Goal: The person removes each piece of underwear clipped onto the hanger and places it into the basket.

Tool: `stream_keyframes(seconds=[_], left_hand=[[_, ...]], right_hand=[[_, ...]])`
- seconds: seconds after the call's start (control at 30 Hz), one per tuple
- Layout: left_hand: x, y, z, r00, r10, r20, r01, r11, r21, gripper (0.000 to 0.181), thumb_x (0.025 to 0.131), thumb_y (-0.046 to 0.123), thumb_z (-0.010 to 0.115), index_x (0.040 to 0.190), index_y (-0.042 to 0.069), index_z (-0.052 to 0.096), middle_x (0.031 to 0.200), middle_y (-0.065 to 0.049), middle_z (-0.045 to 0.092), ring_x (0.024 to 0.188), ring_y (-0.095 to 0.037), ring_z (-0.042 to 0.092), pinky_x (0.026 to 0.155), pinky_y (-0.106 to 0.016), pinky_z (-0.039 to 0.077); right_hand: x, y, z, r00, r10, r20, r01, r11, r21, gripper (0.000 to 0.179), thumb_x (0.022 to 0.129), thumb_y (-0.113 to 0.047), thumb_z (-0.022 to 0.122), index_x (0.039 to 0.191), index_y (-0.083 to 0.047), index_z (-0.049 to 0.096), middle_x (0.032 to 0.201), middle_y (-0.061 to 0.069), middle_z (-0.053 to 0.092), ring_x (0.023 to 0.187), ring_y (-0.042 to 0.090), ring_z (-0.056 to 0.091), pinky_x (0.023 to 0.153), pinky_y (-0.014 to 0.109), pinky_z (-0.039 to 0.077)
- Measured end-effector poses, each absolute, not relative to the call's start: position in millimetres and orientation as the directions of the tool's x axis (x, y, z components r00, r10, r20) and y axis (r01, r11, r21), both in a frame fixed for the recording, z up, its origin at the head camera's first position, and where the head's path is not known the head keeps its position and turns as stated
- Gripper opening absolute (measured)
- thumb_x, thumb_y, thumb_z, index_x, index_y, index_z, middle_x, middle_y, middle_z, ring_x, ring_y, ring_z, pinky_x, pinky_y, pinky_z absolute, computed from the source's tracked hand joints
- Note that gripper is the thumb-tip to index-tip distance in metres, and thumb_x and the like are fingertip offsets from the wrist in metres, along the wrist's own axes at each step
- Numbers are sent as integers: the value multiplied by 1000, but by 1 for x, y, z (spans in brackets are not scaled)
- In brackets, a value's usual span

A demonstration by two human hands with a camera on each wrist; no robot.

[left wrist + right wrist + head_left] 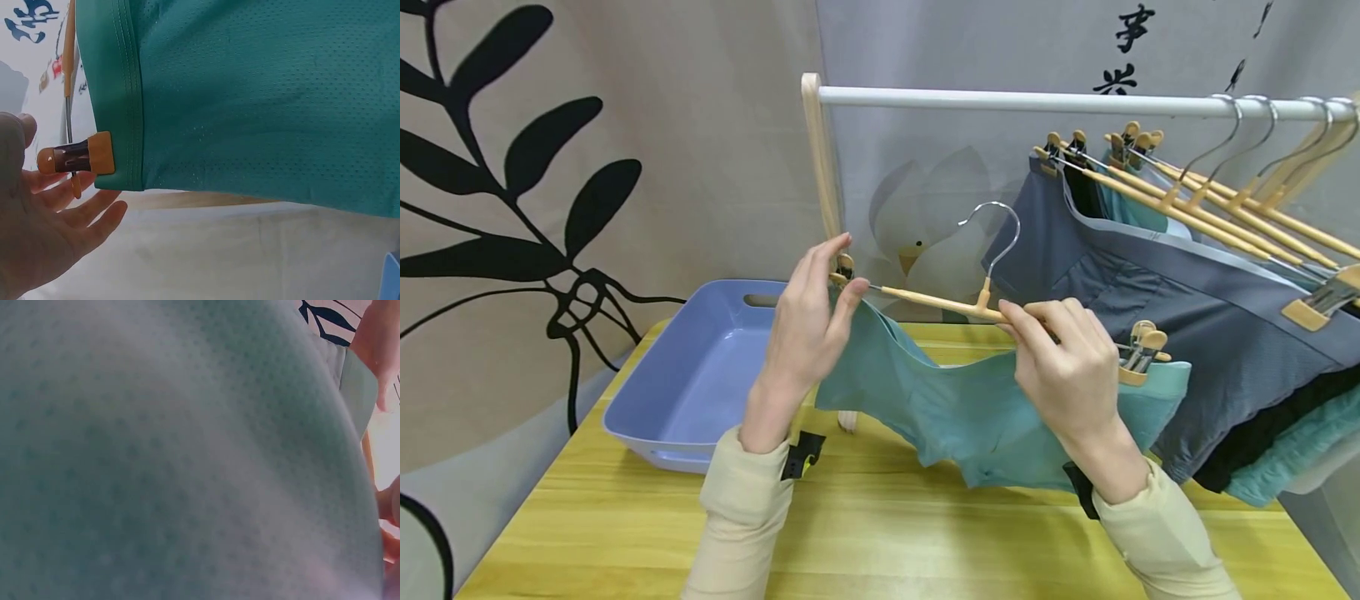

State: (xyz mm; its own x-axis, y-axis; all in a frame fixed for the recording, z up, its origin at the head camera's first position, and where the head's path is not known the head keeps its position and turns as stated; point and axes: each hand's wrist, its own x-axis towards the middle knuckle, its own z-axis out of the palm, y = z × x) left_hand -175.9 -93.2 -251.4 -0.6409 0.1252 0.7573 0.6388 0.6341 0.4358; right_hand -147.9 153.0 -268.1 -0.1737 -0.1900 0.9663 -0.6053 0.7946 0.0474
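Observation:
A pale wooden clip hanger with a metal hook is held above the table, tilted down to the right. My right hand pinches its bar just right of the hook. From the clips hangs a pair of teal boxer briefs, its waistband gripped at both ends. My left hand is at the left clip, fingers extended. In the left wrist view, the wooden clip bites the waistband, with the left fingers spread behind it. Perforated teal fabric fills most of the right wrist view and hides much of the right hand.
A blue plastic basin stands at the left of the wooden table. A rack with a white rail stands behind. Several hangers hang at its right, carrying grey-blue briefs and other black and teal garments.

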Motion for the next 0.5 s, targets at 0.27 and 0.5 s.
stream_keyframes(seconds=[0.27,0.5], left_hand=[[-168,-97,-254,-654,149,742,637,638,433,67,96,49,28,130,-3,50,121,-16,61,113,-29,58,97,-42,46],[-163,-101,-256,-606,138,784,669,622,407,55,97,39,32,123,-5,54,107,-15,65,82,-25,61,77,-37,50]], right_hand=[[-146,149,-272,-151,-188,970,-623,781,55,16,92,-12,61,92,-3,74,74,13,63,60,28,51,51,37,36],[-145,147,-273,-127,-184,975,-635,770,62,15,92,-11,61,91,-3,74,73,13,63,60,28,50,51,38,35]])
